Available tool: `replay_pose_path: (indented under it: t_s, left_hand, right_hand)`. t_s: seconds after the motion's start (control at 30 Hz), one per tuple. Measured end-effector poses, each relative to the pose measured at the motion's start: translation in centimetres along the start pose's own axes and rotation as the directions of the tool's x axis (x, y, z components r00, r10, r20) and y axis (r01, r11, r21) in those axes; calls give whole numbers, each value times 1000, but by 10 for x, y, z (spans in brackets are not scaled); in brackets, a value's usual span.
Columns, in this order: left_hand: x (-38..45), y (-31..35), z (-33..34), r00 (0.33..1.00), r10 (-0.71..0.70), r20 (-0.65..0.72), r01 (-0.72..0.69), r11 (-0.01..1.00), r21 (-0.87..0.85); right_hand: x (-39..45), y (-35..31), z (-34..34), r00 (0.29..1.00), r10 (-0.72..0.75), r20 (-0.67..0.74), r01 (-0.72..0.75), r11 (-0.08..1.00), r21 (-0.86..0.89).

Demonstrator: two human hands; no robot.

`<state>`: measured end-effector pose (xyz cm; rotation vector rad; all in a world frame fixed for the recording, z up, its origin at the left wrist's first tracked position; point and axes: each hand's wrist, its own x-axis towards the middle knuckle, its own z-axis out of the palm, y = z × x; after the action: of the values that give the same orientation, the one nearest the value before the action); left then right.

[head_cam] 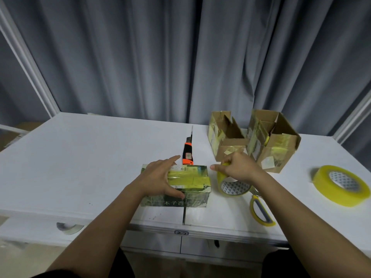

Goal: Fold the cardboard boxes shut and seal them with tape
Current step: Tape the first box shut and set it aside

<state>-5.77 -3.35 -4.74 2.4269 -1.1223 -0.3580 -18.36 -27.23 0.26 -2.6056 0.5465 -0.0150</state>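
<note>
Right now, two brown boxes stand open near the table's (pixel 84 149) far right edge: the left open box (pixel 225 137) and the right open box (pixel 273 140). What is inside them cannot be told. A green box (pixel 192 183) lies shut near the front edge, its long side running along that edge, with yellow tape across its top. The left hand (pixel 160 178) lies flat on it, fingers straight. The right hand (pixel 240 167) grips a tape roll (pixel 230 185) standing on its edge just beside it. An orange knife (pixel 188 153) points to the far edge. Another roll (pixel 341 184) lies flat near the right edge.

Glossy tape roll (pixel 230 183), cardboard boxes (pixel 273 141)
</note>
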Motion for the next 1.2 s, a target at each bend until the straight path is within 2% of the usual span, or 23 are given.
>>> replay_pose_path:
  t_s: [0.53,0.57,0.63,0.7,0.77,0.8,0.87,0.97,1.03,1.1,1.13,1.2]
  left_hand:
    - [-2,-3,5,1000,7,-7,-7,1000,24]
    - [-4,-2,5,999,19,-28,-18,999,45]
    - [-6,-2,9,990,31,-136,-2,979,205]
    - [-7,-1,14,967,-118,-226,193,917,350]
    - [-6,1,17,911,-351,-217,408,846,343]
    - [-5,2,16,892,-414,-181,452,830,326]
    - [-3,6,12,885,-456,-95,462,833,305]
    - [-6,9,7,929,-359,-88,366,865,344]
    - [-15,12,10,980,-165,-110,196,902,386]
    - [-23,17,18,998,25,-60,1,920,392]
    - [-25,21,22,997,69,-36,-50,920,390]
    - [-25,30,29,997,72,-16,-60,921,384]
  right_hand:
    - [7,9,26,999,10,50,-5,995,-105]
    - [7,9,27,999,10,50,-4,994,-111]
    - [7,9,28,999,8,48,-2,993,-119]
    - [7,9,30,999,11,34,-6,991,-133]
    - [7,10,30,1000,19,21,-16,991,-136]
    - [7,10,31,999,25,20,-23,991,-132]
    - [8,10,33,999,36,21,-33,991,-131]
    - [7,10,33,999,34,20,-31,988,-151]
    - [7,7,33,1000,24,13,-21,985,-169]
    - [6,3,35,1000,8,-16,-11,980,-197]
    - [5,1,36,1000,5,-31,-11,978,-210]
    - [3,0,39,999,6,-47,-15,978,-210]
